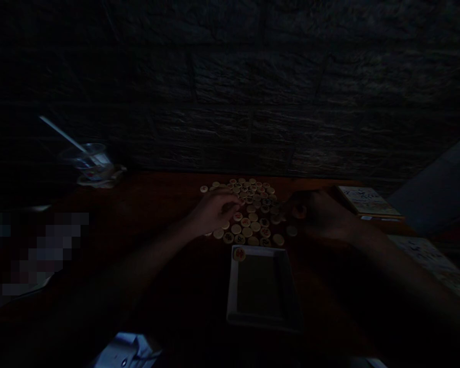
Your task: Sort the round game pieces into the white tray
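Many round, pale Chinese chess pieces point(255, 226) with red or dark characters lie in a loose cluster on the table. My left hand point(216, 210) is over the left side of the cluster, thumb and forefinger curled together among the pieces; whatever is between the fingertips is too dark to tell. At the right edge of the cluster, my right hand point(324, 212) is closed with its fingers curled in shadow; a small reddish spot shows there, too dim to identify. In front of the cluster is a shallow, pale rectangular tray point(232, 296), with one red-marked piece point(239, 254) in its upper left corner.
At the back left stands a clear plastic cup point(90, 158) with a straw. A printed box point(368, 200) lies at the right, with another printed panel point(433, 260) nearer, partly behind my right forearm. A dark stone-block wall point(230, 102) rises behind the wooden table point(149, 197).
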`<state>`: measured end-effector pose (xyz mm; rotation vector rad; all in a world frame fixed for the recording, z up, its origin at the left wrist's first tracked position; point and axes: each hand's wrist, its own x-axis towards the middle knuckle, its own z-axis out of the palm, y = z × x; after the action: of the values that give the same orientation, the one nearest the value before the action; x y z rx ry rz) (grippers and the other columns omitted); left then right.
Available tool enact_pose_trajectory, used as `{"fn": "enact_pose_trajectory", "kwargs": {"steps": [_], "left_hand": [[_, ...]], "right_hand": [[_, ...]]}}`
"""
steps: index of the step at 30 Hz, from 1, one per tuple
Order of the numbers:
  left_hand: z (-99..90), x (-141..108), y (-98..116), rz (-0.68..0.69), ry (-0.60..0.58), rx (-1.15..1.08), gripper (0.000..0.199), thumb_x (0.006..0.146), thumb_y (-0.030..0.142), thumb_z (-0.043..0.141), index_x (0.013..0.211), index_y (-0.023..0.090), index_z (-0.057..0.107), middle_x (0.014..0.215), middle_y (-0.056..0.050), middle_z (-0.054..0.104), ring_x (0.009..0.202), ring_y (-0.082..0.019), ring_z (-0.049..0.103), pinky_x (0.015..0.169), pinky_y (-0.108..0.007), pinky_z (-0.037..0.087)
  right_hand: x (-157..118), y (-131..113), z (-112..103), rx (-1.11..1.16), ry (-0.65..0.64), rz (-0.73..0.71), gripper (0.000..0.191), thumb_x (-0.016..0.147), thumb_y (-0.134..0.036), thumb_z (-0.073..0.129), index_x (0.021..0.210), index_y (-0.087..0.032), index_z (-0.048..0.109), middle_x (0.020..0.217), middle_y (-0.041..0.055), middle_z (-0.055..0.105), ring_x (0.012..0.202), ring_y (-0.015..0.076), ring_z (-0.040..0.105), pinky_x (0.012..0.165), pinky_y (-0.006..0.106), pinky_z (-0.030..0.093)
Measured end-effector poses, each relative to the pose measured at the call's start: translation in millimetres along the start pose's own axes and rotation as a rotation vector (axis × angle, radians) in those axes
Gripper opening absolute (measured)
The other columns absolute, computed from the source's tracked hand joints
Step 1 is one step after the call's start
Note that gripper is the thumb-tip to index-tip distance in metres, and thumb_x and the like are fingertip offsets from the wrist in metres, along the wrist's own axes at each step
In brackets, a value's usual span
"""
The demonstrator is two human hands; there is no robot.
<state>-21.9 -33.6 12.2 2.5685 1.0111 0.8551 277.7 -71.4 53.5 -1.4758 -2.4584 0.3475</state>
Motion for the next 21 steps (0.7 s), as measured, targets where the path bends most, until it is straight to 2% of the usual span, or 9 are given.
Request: {"fn": "enact_pose_trajectory", "kwargs": {"steps": [3, 6, 10, 13, 16, 21], "left_hand": [[1.6, -2, 5, -0.013, -0.080, -0.068, 0.012, 0.092, 0.023, 0.066, 0.097, 0.020, 0.077, 0.094, -0.004, 0.076, 0.090, -0.019, 0.070, 0.081, -0.033, 0.052], [2.9, -4, 11, -0.002, -0.130, -0.067, 0.011, 0.089, 0.026, 0.070, 0.095, 0.022, 0.078, 0.093, -0.003, 0.074, 0.089, -0.019, 0.069, 0.081, -0.034, 0.052], [3.3, -5, 20, 0.005, -0.133, -0.026, 0.009, 0.087, 0.023, 0.070, 0.091, 0.022, 0.078, 0.093, -0.003, 0.071, 0.089, -0.019, 0.067, 0.081, -0.034, 0.050], [4.2, -5, 24, -0.007, -0.115, -0.007, 0.009, 0.085, 0.020, 0.070, 0.089, 0.023, 0.077, 0.096, -0.004, 0.069, 0.093, -0.020, 0.066, 0.083, -0.035, 0.051], [5.9, -6, 25, 0.004, -0.104, 0.015, 0.010, 0.084, 0.019, 0.071, 0.091, 0.024, 0.077, 0.101, -0.004, 0.069, 0.100, -0.022, 0.065, 0.088, -0.037, 0.051], [9.4, -7, 25, 0.019, -0.074, 0.042, 0.011, 0.086, 0.022, 0.071, 0.095, 0.023, 0.076, 0.104, -0.005, 0.069, 0.104, -0.022, 0.065, 0.090, -0.038, 0.051]], "right_hand": [[1, 5, 1, 0.048, -0.057, 0.054, 0.020, 0.079, -0.016, 0.069, 0.090, -0.026, 0.082, 0.097, 0.0028, 0.080, 0.087, 0.0230, 0.073, 0.072, 0.029, 0.053], [2, 4, 5, 0.072, -0.132, 0.095, 0.018, 0.076, -0.016, 0.070, 0.086, -0.026, 0.081, 0.088, 0.0009, 0.079, 0.078, 0.0210, 0.073, 0.066, 0.028, 0.051], [5, 0, 7, 0.063, -0.169, 0.162, 0.015, 0.072, -0.013, 0.071, 0.077, -0.025, 0.079, 0.081, -0.0003, 0.079, 0.069, 0.0189, 0.071, 0.058, 0.027, 0.046], [6, 2, 8, 0.044, -0.127, 0.177, 0.013, 0.071, -0.012, 0.071, 0.073, -0.023, 0.078, 0.075, 0.0011, 0.077, 0.064, 0.0188, 0.069, 0.055, 0.027, 0.044], [5, 4, 7, 0.069, -0.099, 0.172, 0.008, 0.078, -0.020, 0.071, 0.079, -0.022, 0.079, 0.072, 0.0031, 0.077, 0.062, 0.0191, 0.068, 0.055, 0.028, 0.044], [3, 6, 5, 0.169, -0.229, 0.144, 0.024, 0.093, -0.033, 0.059, 0.092, -0.022, 0.080, 0.074, 0.0015, 0.077, 0.065, 0.0189, 0.071, 0.055, 0.026, 0.045]]}}
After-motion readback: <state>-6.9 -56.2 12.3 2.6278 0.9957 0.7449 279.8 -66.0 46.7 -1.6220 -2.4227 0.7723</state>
